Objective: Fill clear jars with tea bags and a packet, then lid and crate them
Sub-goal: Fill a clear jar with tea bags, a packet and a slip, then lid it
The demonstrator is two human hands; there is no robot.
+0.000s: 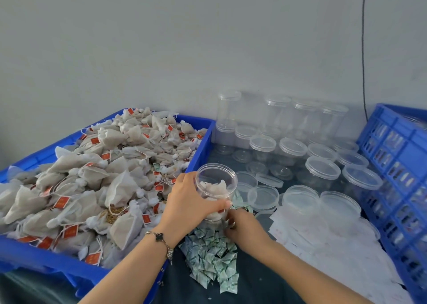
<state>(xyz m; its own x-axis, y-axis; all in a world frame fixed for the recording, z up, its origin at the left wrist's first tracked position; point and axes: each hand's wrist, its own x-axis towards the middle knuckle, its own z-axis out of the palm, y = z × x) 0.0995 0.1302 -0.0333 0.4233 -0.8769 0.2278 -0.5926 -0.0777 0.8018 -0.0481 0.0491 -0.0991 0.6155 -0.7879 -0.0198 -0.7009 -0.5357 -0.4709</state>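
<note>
From my feed, the left hand (188, 202) was wrapped around the jar (216, 188), thumb across its front, fingers curled behind, holding it upright and open-mouthed just right of the tray (201, 146). The jar already had several tea bags (213, 188) inside, filling most of it. The tray, blue, was heaped with more bags (92, 183), white pouches with red tags on strings.

The right hand (242, 227) sat low, right below the jar, fingertips down at the top of the packets (215, 259), a spill of small green-and-white sachets on the dark table (254, 280). Its fingers were tucked under and partly hidden by the jar; I couldn't tell whether it had pinched a packet or was merely touching the pile.

A bracelet (161, 241) with a dark clover charm hung on the left wrist.

To the right stood empty jars (321, 172), some lidded, some stacked against the wall, with loose lids (263, 196) lying flat near the held jar. White sheets (323, 246) lay fanned out beside the right forearm. At the far right edge stood the crate (397, 165), blue, lattice-sided, with filled jars dimly visible through its wall.
</note>
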